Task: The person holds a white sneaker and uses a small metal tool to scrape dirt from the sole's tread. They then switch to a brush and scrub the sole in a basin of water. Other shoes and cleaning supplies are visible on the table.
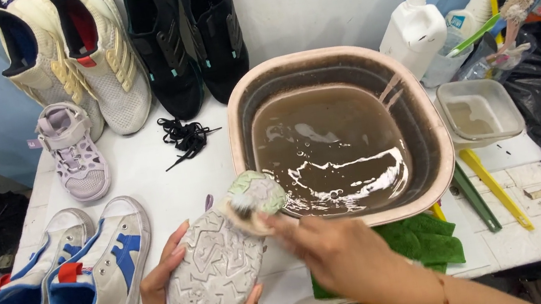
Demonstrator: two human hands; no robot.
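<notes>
Grey shoe sole (pixel 220 268), brush (pixel 245 210), beside basin rim (pixel 368 217)

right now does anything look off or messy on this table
Little stands out. The basin holds murky brown water, and loose black laces lie in a tangle beside the black shoes. No spill shows.

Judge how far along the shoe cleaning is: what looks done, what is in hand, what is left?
Done: the basin water is already brown. In hand: the left hand holds a small shoe sole-up while the right hand scrubs it with a brush. Left, probably: its lilac partner; whether the other pairs are washed cannot be told.
</notes>
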